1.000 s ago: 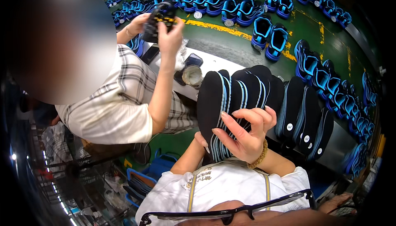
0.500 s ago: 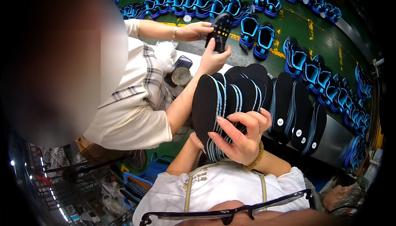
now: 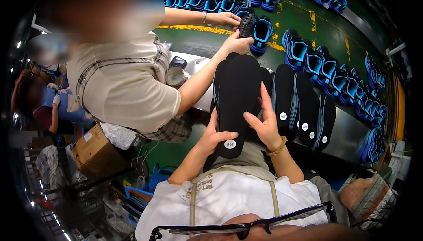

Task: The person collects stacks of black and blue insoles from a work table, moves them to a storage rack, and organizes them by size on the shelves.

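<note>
A stack of black insoles (image 3: 238, 95) stands upright before me, its topmost one facing me with a round white label near the heel. My left hand (image 3: 212, 137) is closed round the stack's lower left side, thumb lying across the top insole beside the label. At the right edge, my right hand (image 3: 266, 126) has its fingers stretched out and the thumb spread apart, its tip at the edge of the top insole. Part of the stack behind that thumb is hidden. More black insoles (image 3: 283, 87) with blue-layered edges lean in rows just right of my right hand.
At the left a co-worker in a cream shirt (image 3: 128, 82) holds a black studded shoe sole (image 3: 247, 24). Rows of black-and-blue shoes (image 3: 326, 71) line the far and right sides. A metal bench (image 3: 348, 128) runs along the right; a cardboard box (image 3: 90, 150) sits at the left.
The stack has turned from showing its fanned striped edges to showing one flat face. My right fingers have moved off the edges to its right side. The co-worker's shoe has turned sole up.
</note>
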{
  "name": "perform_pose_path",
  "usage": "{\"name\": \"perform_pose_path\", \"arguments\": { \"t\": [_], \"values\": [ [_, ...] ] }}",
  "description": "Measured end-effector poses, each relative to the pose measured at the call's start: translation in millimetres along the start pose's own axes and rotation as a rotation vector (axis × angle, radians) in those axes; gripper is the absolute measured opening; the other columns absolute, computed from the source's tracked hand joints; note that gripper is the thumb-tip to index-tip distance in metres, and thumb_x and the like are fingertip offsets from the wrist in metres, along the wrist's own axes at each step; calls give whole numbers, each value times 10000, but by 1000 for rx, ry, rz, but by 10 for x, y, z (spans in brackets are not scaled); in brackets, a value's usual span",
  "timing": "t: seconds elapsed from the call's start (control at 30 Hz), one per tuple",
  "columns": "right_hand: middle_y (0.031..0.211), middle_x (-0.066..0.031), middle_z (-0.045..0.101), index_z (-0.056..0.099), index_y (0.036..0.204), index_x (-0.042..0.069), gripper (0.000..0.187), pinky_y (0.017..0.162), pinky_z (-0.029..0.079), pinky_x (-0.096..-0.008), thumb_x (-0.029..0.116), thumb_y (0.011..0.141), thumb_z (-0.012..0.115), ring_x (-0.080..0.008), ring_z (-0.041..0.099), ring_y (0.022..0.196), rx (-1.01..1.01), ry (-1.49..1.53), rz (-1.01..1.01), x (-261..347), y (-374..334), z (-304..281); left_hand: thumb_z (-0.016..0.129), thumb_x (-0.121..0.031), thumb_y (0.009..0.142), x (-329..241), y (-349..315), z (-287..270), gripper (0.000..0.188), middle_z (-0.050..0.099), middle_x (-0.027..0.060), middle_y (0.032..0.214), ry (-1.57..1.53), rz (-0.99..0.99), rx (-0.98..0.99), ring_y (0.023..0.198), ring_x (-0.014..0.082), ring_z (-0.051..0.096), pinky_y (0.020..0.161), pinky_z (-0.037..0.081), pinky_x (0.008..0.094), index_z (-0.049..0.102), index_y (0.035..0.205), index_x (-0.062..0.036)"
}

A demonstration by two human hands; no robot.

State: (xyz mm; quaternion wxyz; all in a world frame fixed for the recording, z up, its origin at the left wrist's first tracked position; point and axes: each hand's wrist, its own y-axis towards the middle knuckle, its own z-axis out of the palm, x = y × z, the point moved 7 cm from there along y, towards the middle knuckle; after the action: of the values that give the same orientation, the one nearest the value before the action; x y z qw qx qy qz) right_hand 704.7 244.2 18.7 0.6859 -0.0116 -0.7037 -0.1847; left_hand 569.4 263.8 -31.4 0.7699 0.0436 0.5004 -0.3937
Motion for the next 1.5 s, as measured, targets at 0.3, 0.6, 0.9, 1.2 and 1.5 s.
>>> {"name": "perform_pose_path", "arguments": {
  "t": [0.3,0.6,0.9,1.2,1.5],
  "values": [
    [1290,-185,155,140,1272,18,779,963,219,-337,51,655,613,-262,218,1191,-110,-157,-209,115,-146,-92,428,-369,815,231,134,176,628,281,82,1275,-118,-65,106,1163,197,308,966,241,334,139,1287,-74],
    [1270,-243,156,375,1102,119,540,924,93,-554,52,623,616,-449,121,1184,-288,-499,-400,412,-466,27,152,-583,805,187,303,477,692,349,102,1248,-452,-104,220,1121,223,375,937,307,342,262,1258,-72],
    [1254,-214,222,462,1014,176,440,924,44,-556,46,619,605,-413,177,1181,-359,-615,-408,474,-544,-34,152,-598,796,163,349,666,707,351,99,1246,-398,-116,233,1115,218,378,936,304,333,273,1253,-72],
    [1239,-212,257,464,991,171,419,932,37,-543,51,612,600,-387,188,1184,-361,-634,-391,452,-523,-98,123,-583,803,168,395,766,702,325,106,1267,-311,-168,219,1154,228,335,965,262,334,260,1259,-67],
    [1235,-200,267,488,937,162,351,934,33,-543,68,618,598,-381,188,1183,-362,-661,-368,397,-588,-142,110,-584,801,240,400,806,707,296,104,1284,-243,-176,232,1173,224,305,972,251,330,244,1265,-67]
  ]
}}
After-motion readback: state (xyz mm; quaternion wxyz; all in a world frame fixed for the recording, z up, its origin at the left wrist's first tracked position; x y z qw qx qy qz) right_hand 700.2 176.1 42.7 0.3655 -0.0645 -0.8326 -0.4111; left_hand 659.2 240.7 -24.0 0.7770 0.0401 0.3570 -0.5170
